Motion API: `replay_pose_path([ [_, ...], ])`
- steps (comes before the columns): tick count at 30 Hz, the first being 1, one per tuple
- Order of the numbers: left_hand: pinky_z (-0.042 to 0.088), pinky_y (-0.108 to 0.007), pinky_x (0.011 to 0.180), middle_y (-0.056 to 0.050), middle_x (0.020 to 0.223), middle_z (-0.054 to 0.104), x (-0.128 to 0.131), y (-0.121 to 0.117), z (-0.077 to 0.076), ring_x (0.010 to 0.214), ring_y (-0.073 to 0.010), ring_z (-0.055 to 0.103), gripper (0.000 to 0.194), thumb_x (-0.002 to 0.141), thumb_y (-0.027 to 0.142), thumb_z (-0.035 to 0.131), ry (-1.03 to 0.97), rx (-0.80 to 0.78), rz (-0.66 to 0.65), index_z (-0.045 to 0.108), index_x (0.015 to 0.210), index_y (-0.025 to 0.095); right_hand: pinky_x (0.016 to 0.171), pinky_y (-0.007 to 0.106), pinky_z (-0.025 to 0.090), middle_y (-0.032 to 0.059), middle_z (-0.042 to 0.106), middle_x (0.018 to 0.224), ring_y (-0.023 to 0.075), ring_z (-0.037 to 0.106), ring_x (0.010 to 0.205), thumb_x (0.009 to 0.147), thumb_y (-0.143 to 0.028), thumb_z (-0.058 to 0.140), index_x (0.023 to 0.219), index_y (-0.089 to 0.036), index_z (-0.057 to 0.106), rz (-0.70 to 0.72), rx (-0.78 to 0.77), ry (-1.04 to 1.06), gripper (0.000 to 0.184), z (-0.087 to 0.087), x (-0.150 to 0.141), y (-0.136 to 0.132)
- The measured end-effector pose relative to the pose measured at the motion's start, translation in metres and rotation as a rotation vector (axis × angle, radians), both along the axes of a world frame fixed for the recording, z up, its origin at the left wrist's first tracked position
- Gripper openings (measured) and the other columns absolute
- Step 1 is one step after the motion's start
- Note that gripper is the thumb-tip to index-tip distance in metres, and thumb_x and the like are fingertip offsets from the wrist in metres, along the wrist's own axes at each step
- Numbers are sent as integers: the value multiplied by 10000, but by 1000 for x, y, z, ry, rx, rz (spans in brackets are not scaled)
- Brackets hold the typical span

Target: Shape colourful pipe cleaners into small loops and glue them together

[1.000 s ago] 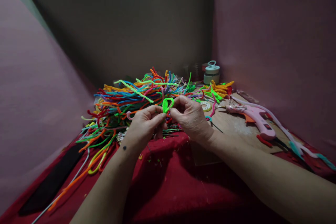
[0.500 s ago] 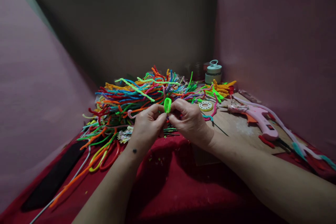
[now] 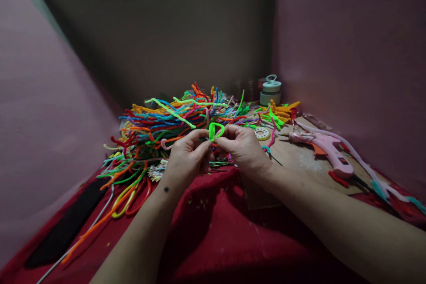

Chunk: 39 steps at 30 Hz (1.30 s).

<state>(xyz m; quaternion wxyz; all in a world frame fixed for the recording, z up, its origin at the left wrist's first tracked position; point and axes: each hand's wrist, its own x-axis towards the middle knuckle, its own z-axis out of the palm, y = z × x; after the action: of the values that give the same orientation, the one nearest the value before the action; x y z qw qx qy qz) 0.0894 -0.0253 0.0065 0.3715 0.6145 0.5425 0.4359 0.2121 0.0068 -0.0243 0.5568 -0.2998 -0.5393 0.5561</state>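
A bright green pipe cleaner (image 3: 212, 132), bent into loops, stands up between my two hands in the middle of the head view. My left hand (image 3: 189, 153) pinches its lower left side between thumb and forefinger. From the other side, my right hand (image 3: 244, 148) grips it near the base, thumb and forefinger together. One loop is narrow and upright; a second opens out toward the right. Just behind the hands lies a large heap of many-coloured pipe cleaners (image 3: 166, 120). My curled fingers hide where the green ends meet.
On the right, a pink glue gun (image 3: 328, 146) rests on a brown board (image 3: 296, 159). A white and yellow ring-shaped spool (image 3: 262, 133) and a pale green lidded jar (image 3: 270, 91) stand beyond. A black flat strip (image 3: 66, 226) lies left on the red cloth (image 3: 213, 239).
The green pipe cleaner has spread from one narrow loop into two, the second opening rightward. My right hand has shifted and turned slightly; both hands keep their pinch.
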Motion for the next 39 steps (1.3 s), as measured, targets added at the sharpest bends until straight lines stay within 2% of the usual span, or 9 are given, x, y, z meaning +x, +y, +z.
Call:
replay_pose_path([
  [8, 374, -172, 312, 24, 610, 592, -3, 3, -2, 369, -86, 512, 283, 755, 288, 564, -107, -47, -57, 550, 1014, 175, 441, 192, 368, -27, 560, 513, 66, 484, 438, 656, -209, 598, 661, -139, 552, 111, -83, 145, 84, -8, -1, 3],
  [12, 383, -168, 321, 22, 574, 587, -2, 3, -3, 369, -83, 514, 200, 753, 305, 567, -67, -20, -52, 571, 887, 156, 417, 189, 353, -34, 549, 510, 64, 478, 417, 636, -197, 620, 624, -148, 516, 126, -108, 142, 116, -6, -1, 3],
  [15, 365, -162, 309, 26, 535, 583, -1, 2, -1, 351, -82, 507, 170, 743, 311, 576, -46, -28, -13, 550, 800, 152, 442, 197, 377, -43, 558, 572, 70, 504, 452, 610, -206, 661, 709, -159, 537, 144, -132, 201, 166, -2, 2, 5],
  [17, 354, -166, 296, 28, 508, 582, -1, 1, 0, 336, -90, 503, 178, 723, 316, 596, -44, -74, -20, 546, 781, 155, 450, 203, 381, -48, 553, 591, 69, 496, 460, 617, -238, 670, 749, -166, 552, 185, -157, 253, 191, 0, 4, 7],
  [21, 349, -172, 296, 28, 436, 568, -3, 1, 3, 297, -90, 472, 205, 699, 341, 625, -36, -165, -90, 542, 719, 155, 470, 220, 397, -36, 551, 573, 80, 501, 481, 616, -282, 696, 657, -154, 547, 303, -203, 259, 200, 0, 6, 11],
  [29, 345, -164, 311, 23, 464, 582, -18, 8, 1, 301, -83, 474, 207, 672, 303, 651, -203, -349, -193, 497, 700, 167, 490, 237, 424, -31, 559, 532, 90, 520, 475, 569, -322, 747, 599, -149, 526, 298, -255, 251, 283, -2, 4, 10],
  [33, 348, -167, 329, 1, 455, 586, -21, 11, 0, 315, -83, 471, 182, 688, 299, 628, -121, -322, -161, 516, 687, 155, 451, 218, 379, -42, 517, 490, 68, 465, 438, 568, -329, 745, 562, -142, 507, 264, -235, 216, 302, -1, 4, 10],
  [39, 359, -199, 363, -7, 478, 596, -26, 14, 1, 348, -105, 488, 188, 691, 329, 612, 109, -241, -112, 539, 666, 157, 451, 228, 407, -38, 535, 493, 84, 501, 436, 579, -333, 733, 578, -151, 510, 260, -231, 224, 288, -1, 4, 11],
])
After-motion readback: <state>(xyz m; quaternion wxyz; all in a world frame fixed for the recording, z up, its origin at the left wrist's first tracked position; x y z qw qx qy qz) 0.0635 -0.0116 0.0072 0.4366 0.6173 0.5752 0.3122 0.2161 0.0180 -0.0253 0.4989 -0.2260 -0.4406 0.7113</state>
